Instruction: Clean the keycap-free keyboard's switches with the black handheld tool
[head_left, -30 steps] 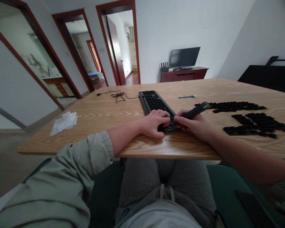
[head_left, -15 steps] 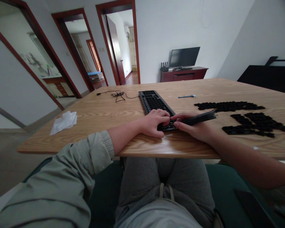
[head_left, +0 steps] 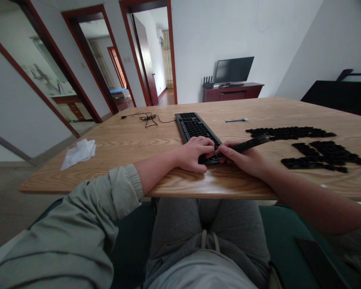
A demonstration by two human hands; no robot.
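The black keyboard [head_left: 195, 125] lies lengthwise away from me on the wooden table, with its near end under my hands. My left hand [head_left: 195, 153] rests over that end, its curled fingers gripping the keyboard. In my right hand [head_left: 242, 156] is a long, flat black tool [head_left: 252, 142] that looks like a brush, its outer end pointing right. The right fingertips are down at the keyboard's near right corner. What lies beneath the fingers is hidden. To the right, several rows of loose black keycaps [head_left: 289, 132] are laid out.
A blue-and-white toothbrush [head_left: 236, 120] lies beyond my right hand. The keyboard's coiled cable [head_left: 149, 117] runs to the far left. A crumpled white tissue [head_left: 78, 154] sits on the left of the table [head_left: 123, 154]. A small white bit [head_left: 324, 186] lies near the front right edge.
My right hand has turned a little, and the black tool's outer end has shifted slightly left and up. My left hand stays on the keyboard. The view has tilted slightly.
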